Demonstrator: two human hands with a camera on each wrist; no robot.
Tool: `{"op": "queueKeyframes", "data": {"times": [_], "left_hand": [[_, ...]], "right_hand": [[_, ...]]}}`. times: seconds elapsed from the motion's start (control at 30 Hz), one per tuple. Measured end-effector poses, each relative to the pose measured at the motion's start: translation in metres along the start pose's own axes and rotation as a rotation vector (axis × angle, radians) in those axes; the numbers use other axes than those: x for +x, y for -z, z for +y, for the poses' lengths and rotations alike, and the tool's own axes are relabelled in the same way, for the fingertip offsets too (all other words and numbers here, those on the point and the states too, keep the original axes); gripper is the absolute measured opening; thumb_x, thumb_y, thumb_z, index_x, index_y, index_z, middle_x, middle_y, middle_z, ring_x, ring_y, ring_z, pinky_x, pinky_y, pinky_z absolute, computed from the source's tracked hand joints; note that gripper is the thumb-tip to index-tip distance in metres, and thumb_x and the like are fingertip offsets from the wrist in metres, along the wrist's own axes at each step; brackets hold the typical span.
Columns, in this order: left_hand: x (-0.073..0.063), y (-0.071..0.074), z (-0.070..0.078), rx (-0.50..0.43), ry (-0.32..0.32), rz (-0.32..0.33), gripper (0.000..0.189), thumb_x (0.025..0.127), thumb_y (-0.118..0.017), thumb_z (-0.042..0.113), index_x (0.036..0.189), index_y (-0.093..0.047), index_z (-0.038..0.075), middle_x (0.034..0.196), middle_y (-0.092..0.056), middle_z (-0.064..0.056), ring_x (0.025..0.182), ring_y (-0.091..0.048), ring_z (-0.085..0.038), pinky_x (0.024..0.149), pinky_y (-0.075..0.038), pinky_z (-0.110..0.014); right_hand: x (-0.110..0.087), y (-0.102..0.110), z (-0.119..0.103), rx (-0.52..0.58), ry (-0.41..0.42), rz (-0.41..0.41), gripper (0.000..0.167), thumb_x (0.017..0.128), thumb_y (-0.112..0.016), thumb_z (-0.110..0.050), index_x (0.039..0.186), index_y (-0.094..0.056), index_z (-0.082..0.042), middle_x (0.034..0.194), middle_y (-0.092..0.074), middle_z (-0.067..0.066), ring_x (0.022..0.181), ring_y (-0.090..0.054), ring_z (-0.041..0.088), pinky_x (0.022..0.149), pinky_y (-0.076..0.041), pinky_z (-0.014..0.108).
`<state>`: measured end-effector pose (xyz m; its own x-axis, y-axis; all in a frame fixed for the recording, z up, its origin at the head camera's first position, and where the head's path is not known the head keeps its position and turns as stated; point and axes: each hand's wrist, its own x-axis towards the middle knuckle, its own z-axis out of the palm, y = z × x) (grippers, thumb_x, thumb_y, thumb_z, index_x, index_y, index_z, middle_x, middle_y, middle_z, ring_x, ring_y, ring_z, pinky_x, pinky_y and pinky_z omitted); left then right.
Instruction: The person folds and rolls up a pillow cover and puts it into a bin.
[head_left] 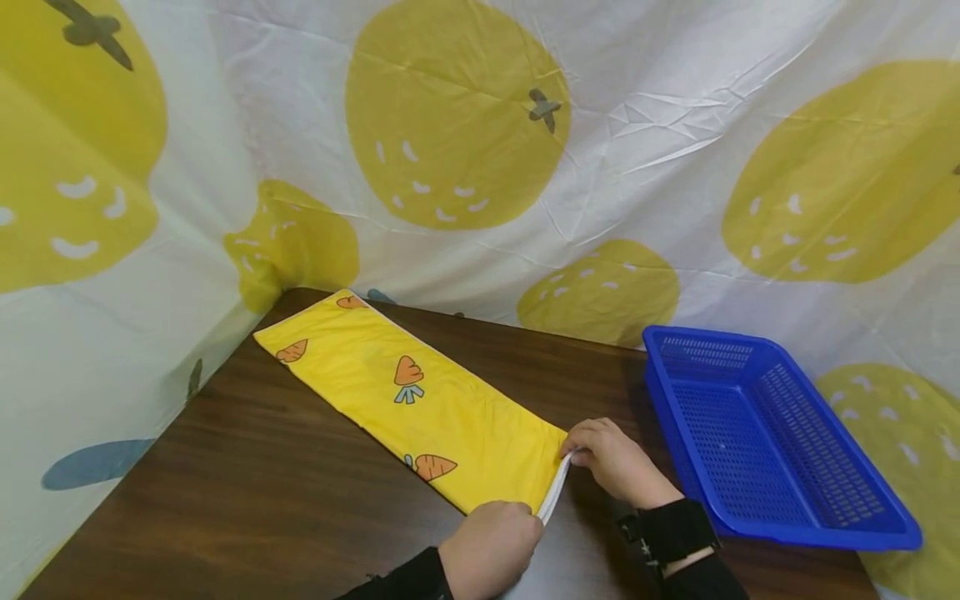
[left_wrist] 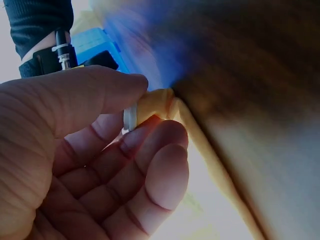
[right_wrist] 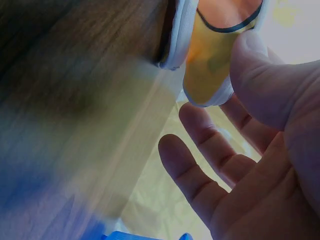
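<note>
A yellow cloth (head_left: pixel 450 400) printed with orange carrots lies folded into a long strip, slanting across the table. White edging shows along its near end, between the two hands. My left hand (head_left: pixel 491 546) grips the near corner of that end. At the opposite corner my right hand (head_left: pixel 615 462) pinches the cloth between thumb and fingers. In the left wrist view, a bit of the cloth (left_wrist: pixel 154 102) sits at the thumb and fingers. From the right wrist, the white-edged cloth (right_wrist: pixel 206 80) appears under the thumb, with the other fingers spread below.
A blue plastic basket (head_left: pixel 697 450) with perforated walls stands right of the right hand, close to that forearm. Dark brown wood forms the tabletop (head_left: pixel 247 467). A white curtain (head_left: pixel 637 183) with yellow fruit prints hangs along the back and left side.
</note>
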<state>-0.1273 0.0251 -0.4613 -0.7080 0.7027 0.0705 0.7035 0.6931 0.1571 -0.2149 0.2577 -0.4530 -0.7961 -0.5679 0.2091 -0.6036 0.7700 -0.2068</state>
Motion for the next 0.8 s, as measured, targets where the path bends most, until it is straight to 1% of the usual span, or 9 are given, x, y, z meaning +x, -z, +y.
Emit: {"op": "queueKeyframes", "data": {"times": [0.07,0.17,0.23,0.3,0.4,0.5,0.63,0.73,0.8], "left_hand": [[0.002,-0.001,-0.001,-0.037,0.038,-0.024,0.019,0.093,-0.083,0.027,0.081,-0.073,0.016,0.072,-0.064,0.01,0.062,-0.056,-0.001,0.056,-0.045,-0.023],[0.006,-0.003,-0.003,-0.118,0.12,-0.074,0.029,0.094,-0.082,0.037,0.078,-0.069,0.016,0.067,-0.058,0.009,0.059,-0.053,-0.003,0.055,-0.043,-0.025],[0.008,-0.004,-0.004,-0.153,0.167,-0.083,0.034,0.093,-0.082,0.041,0.076,-0.066,0.017,0.064,-0.055,0.009,0.057,-0.051,-0.005,0.054,-0.041,-0.027],[0.008,-0.004,-0.006,-0.176,0.196,-0.072,0.034,0.093,-0.082,0.04,0.075,-0.066,0.017,0.062,-0.053,0.01,0.055,-0.049,-0.005,0.053,-0.04,-0.027],[0.006,-0.003,-0.007,-0.167,0.213,-0.033,0.032,0.093,-0.082,0.037,0.074,-0.065,0.017,0.061,-0.052,0.009,0.054,-0.049,-0.006,0.051,-0.04,-0.029],[0.004,-0.003,-0.008,-0.148,0.229,-0.007,0.032,0.093,-0.081,0.039,0.075,-0.066,0.016,0.062,-0.054,0.008,0.055,-0.051,-0.008,0.051,-0.04,-0.03],[0.003,-0.004,-0.009,-0.084,0.248,0.022,0.033,0.093,-0.08,0.045,0.082,-0.074,0.014,0.071,-0.061,0.003,0.063,-0.057,-0.012,0.054,-0.045,-0.033],[0.003,-0.006,-0.009,-0.037,0.255,0.039,0.032,0.093,-0.08,0.045,0.086,-0.078,0.014,0.079,-0.064,0.001,0.069,-0.059,-0.014,0.057,-0.048,-0.033],[0.003,-0.007,-0.01,-0.012,0.26,0.056,0.031,0.093,-0.079,0.043,0.083,-0.078,0.014,0.078,-0.064,0.001,0.069,-0.059,-0.015,0.056,-0.048,-0.033]], "right_hand": [[0.003,-0.001,0.0,0.005,0.018,-0.004,0.019,0.093,-0.077,0.0,0.098,-0.08,-0.018,0.105,-0.075,-0.002,0.106,-0.067,0.027,0.097,-0.056,0.047],[0.009,-0.003,0.0,0.008,0.047,-0.007,0.016,0.094,-0.076,-0.002,0.099,-0.081,-0.017,0.101,-0.075,-0.002,0.102,-0.068,0.026,0.096,-0.056,0.047],[0.014,-0.004,-0.002,0.017,0.039,-0.016,0.015,0.094,-0.076,-0.002,0.099,-0.081,-0.016,0.1,-0.075,-0.002,0.101,-0.068,0.025,0.095,-0.056,0.047],[0.018,-0.005,-0.004,0.021,0.025,-0.027,0.015,0.094,-0.076,-0.003,0.1,-0.082,-0.015,0.1,-0.076,-0.003,0.101,-0.069,0.024,0.095,-0.057,0.046],[0.023,-0.007,-0.007,0.031,-0.012,-0.039,0.014,0.094,-0.077,-0.005,0.102,-0.083,-0.015,0.099,-0.077,-0.004,0.101,-0.07,0.023,0.094,-0.058,0.044],[0.028,-0.01,-0.01,0.035,-0.05,-0.033,0.012,0.094,-0.079,-0.009,0.103,-0.084,-0.014,0.098,-0.077,-0.004,0.1,-0.072,0.021,0.092,-0.06,0.043],[0.033,-0.015,-0.013,0.03,-0.106,-0.028,0.009,0.093,-0.081,-0.013,0.101,-0.085,-0.016,0.096,-0.077,-0.004,0.096,-0.071,0.019,0.088,-0.061,0.042],[0.035,-0.019,-0.015,0.01,-0.127,-0.024,0.008,0.092,-0.082,-0.014,0.099,-0.085,-0.017,0.096,-0.076,-0.003,0.094,-0.071,0.018,0.087,-0.061,0.042],[0.035,-0.022,-0.017,-0.005,-0.123,-0.008,0.007,0.091,-0.084,-0.013,0.097,-0.085,-0.016,0.097,-0.075,-0.002,0.094,-0.07,0.019,0.086,-0.061,0.042]]}}
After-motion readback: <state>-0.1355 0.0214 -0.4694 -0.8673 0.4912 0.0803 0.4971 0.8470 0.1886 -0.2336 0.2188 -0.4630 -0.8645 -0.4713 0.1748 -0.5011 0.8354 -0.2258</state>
